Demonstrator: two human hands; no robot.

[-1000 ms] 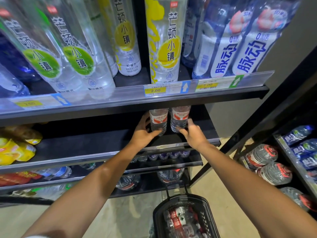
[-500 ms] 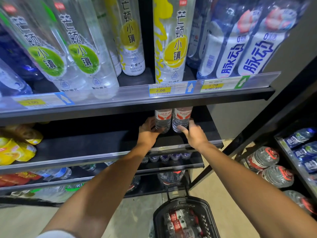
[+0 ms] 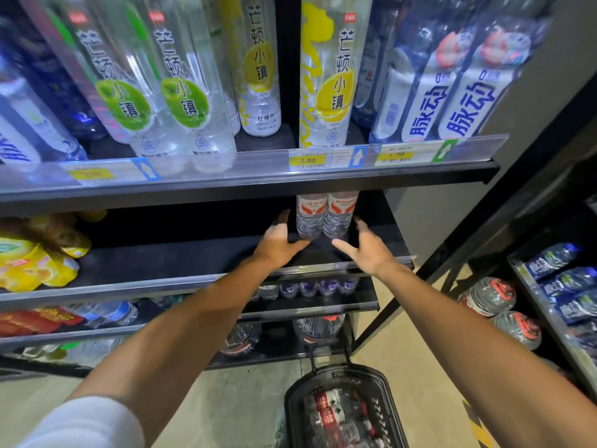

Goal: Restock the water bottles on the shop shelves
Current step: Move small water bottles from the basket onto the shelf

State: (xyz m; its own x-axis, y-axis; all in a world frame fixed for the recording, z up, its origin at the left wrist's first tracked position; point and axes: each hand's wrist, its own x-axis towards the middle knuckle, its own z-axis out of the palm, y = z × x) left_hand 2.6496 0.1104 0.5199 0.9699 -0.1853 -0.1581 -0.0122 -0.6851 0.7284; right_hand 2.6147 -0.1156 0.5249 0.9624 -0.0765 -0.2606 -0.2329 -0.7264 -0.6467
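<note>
Two water bottles (image 3: 324,218) with red-and-white labels, upright, side by side and touching, on the black middle shelf (image 3: 193,260), right of centre, tops hidden behind the shelf edge above. Left hand (image 3: 278,242) just left of the pair, fingers spread and open, fingertips close to the left bottle, contact unclear, nothing gripped. Right hand (image 3: 366,248) just right of the pair, open, fingers splayed, apart from the right bottle, holding nothing. Both bare forearms reaching in from the near side, white sleeve (image 3: 87,421) at near left. Rest of middle shelf bare to the left, up to yellow packets (image 3: 35,263) at far left. Top shelf (image 3: 258,181) above with tall lime and lemon drink bottles (image 3: 326,76) and blue-labelled bottles (image 3: 452,85), price tags (image 3: 318,158) on clear strip along its front edge. Lower shelves below with small purple-capped bottles (image 3: 316,287) and larger water jugs. Black shopping basket (image 3: 392,412) on the floor at near right, full of red-labelled water bottles. Second rack at far right with large jugs (image 3: 491,297) and blue-wrapped bottles.
</note>
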